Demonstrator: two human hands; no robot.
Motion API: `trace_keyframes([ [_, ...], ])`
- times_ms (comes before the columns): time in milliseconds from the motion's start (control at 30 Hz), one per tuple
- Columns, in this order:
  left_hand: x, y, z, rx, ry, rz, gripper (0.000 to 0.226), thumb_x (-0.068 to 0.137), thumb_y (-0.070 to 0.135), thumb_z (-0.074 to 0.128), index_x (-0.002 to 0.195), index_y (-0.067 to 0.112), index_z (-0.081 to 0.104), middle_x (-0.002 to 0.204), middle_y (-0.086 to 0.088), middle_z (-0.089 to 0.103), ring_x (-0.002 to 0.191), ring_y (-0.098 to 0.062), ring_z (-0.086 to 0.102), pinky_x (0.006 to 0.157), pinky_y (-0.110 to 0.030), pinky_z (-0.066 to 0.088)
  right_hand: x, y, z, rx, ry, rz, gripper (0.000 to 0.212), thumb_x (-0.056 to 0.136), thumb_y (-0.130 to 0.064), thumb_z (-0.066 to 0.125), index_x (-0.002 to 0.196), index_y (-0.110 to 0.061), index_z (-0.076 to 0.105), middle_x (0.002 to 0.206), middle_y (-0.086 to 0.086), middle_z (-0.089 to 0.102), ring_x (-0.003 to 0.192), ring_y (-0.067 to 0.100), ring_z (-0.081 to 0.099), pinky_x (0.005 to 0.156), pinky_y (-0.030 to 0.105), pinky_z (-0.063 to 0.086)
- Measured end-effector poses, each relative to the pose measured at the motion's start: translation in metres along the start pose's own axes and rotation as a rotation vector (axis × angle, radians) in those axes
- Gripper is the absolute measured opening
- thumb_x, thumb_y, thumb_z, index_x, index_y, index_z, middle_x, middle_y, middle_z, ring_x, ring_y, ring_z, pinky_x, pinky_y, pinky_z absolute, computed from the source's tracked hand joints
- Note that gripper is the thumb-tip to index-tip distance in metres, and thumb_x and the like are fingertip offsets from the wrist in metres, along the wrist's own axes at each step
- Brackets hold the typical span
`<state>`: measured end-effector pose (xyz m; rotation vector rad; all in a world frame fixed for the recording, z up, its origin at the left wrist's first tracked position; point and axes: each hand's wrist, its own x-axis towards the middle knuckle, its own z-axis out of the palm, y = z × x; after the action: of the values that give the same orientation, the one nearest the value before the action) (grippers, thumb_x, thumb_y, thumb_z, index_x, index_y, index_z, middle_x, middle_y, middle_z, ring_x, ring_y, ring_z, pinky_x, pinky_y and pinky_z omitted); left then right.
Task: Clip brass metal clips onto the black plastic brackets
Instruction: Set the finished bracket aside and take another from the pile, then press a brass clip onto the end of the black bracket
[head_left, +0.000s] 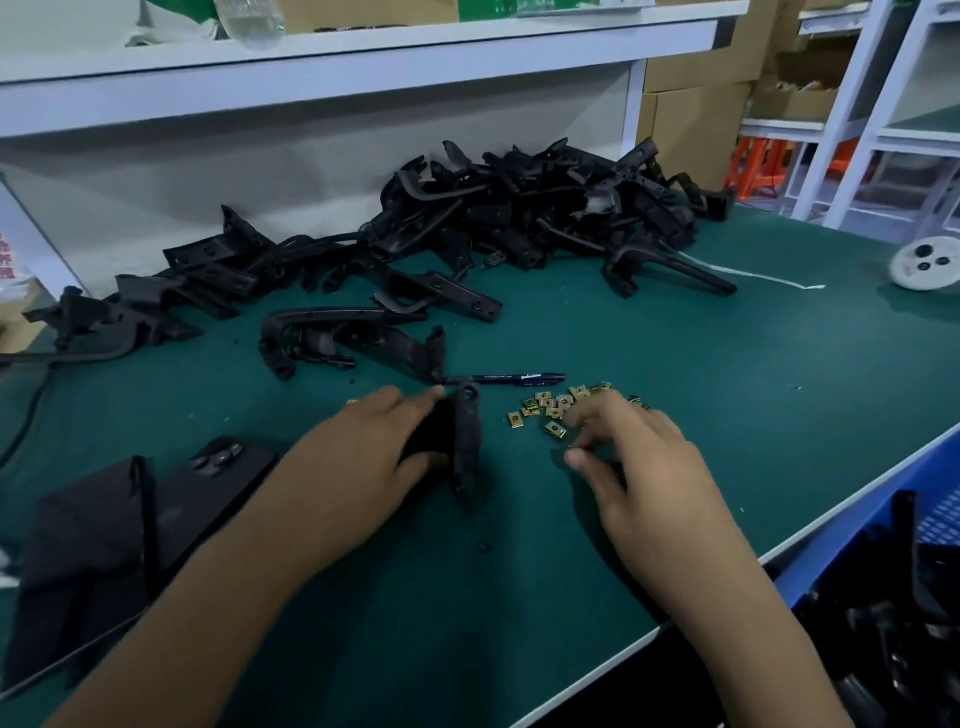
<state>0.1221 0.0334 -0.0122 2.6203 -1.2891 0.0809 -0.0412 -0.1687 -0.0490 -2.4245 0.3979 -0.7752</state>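
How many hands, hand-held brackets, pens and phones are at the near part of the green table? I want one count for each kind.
Bare hands: 2, left hand and right hand
Black plastic bracket gripped by the left hand: 1
Dark blue pen: 1
Black flat phone: 1
Total: 5

brackets (519, 218) blk | clips (550, 410) brass-gold | mat (675, 364) dk green | pen (519, 379) navy | crate (852, 525) blue
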Motion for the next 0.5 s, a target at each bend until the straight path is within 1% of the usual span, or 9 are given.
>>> trace_keyframes([
  [33, -0.002, 0.005, 0.005, -0.007, 0.000, 0.033, 0.070, 0.100, 0.051, 0.044, 0.163, 0.040, 0.016, 0.117, 0.013, 0.044, 0.108, -0.015, 0.051, 0.094, -0.034, 0.048, -0.001, 0.001, -0.002, 0.083, 0.041, 0.006, 0.028, 0.097, -0.014, 0.066, 0.115, -0.035, 0.062, 0.095, -0.018, 0.060, 0.095, 0.007, 0.053, 0.079, 0.019, 0.041],
  [67, -0.003, 0.010, 0.009, -0.021, 0.001, 0.060, 0.071, 0.098, 0.055, 0.037, 0.163, 0.043, 0.011, 0.113, 0.015, 0.040, 0.103, -0.013, 0.050, 0.089, -0.034, 0.049, -0.002, 0.001, -0.004, 0.177, 0.098, 0.015, 0.031, 0.098, -0.013, 0.065, 0.118, -0.035, 0.066, 0.095, -0.016, 0.062, 0.093, 0.008, 0.057, 0.078, 0.015, 0.041],
  [133, -0.005, 0.018, 0.013, -0.049, 0.026, 0.093, 0.070, 0.096, 0.057, 0.028, 0.161, 0.047, 0.004, 0.108, 0.018, 0.035, 0.094, -0.009, 0.044, 0.079, -0.033, 0.049, -0.002, 0.002, -0.010, 0.385, 0.209, 0.071, 0.027, 0.098, -0.010, 0.065, 0.110, -0.034, 0.073, 0.091, -0.009, 0.068, 0.086, 0.012, 0.065, 0.076, 0.013, 0.046],
  [167, -0.005, 0.020, 0.014, -0.053, 0.042, 0.107, 0.070, 0.096, 0.056, 0.026, 0.161, 0.047, 0.003, 0.107, 0.019, 0.033, 0.091, -0.009, 0.041, 0.077, -0.033, 0.049, -0.002, 0.002, -0.011, 0.510, 0.251, 0.112, 0.025, 0.099, -0.007, 0.065, 0.105, -0.030, 0.074, 0.089, -0.003, 0.071, 0.082, 0.014, 0.069, 0.075, 0.015, 0.049],
  [233, -0.005, 0.026, 0.018, -0.027, 0.065, 0.136, 0.069, 0.097, 0.054, 0.026, 0.161, 0.047, -0.001, 0.108, 0.017, 0.035, 0.091, -0.010, 0.042, 0.073, -0.035, 0.051, 0.000, -0.001, -0.012, 0.805, 0.296, 0.202, 0.017, 0.099, 0.000, 0.063, 0.100, -0.013, 0.073, 0.088, 0.009, 0.075, 0.081, 0.020, 0.075, 0.075, 0.020, 0.057],
  [300, -0.005, 0.030, 0.020, 0.005, 0.108, 0.167, 0.070, 0.100, 0.053, 0.029, 0.161, 0.048, -0.005, 0.110, 0.014, 0.040, 0.091, -0.013, 0.047, 0.066, -0.038, 0.052, 0.000, -0.010, -0.007, 1.086, 0.279, 0.289, 0.010, 0.099, 0.006, 0.058, 0.100, 0.001, 0.067, 0.091, 0.019, 0.075, 0.086, 0.029, 0.077, 0.078, 0.028, 0.062],
  [333, -0.005, 0.031, 0.021, 0.021, 0.141, 0.179, 0.072, 0.101, 0.051, 0.033, 0.161, 0.048, -0.005, 0.111, 0.012, 0.043, 0.091, -0.015, 0.049, 0.062, -0.039, 0.052, -0.001, -0.015, -0.003, 1.192, 0.253, 0.325, 0.009, 0.100, 0.007, 0.056, 0.100, 0.005, 0.064, 0.092, 0.023, 0.075, 0.089, 0.032, 0.077, 0.078, 0.031, 0.063],
  [400, -0.004, 0.033, 0.022, 0.060, 0.205, 0.192, 0.074, 0.101, 0.047, 0.040, 0.163, 0.046, -0.001, 0.111, 0.009, 0.048, 0.091, -0.018, 0.052, 0.054, -0.039, 0.051, -0.001, -0.024, 0.004, 1.300, 0.189, 0.384, 0.008, 0.101, 0.007, 0.054, 0.102, 0.008, 0.062, 0.092, 0.024, 0.075, 0.090, 0.035, 0.077, 0.077, 0.031, 0.063],
  [500, -0.006, 0.035, 0.025, 0.079, 0.270, 0.187, 0.072, 0.101, 0.046, 0.042, 0.164, 0.044, 0.006, 0.109, 0.008, 0.050, 0.089, -0.018, 0.053, 0.049, -0.034, 0.047, 0.000, -0.031, 0.006, 1.277, 0.146, 0.432, 0.006, 0.100, 0.005, 0.057, 0.101, 0.007, 0.062, 0.089, 0.022, 0.077, 0.085, 0.031, 0.078, 0.072, 0.028, 0.063],
])
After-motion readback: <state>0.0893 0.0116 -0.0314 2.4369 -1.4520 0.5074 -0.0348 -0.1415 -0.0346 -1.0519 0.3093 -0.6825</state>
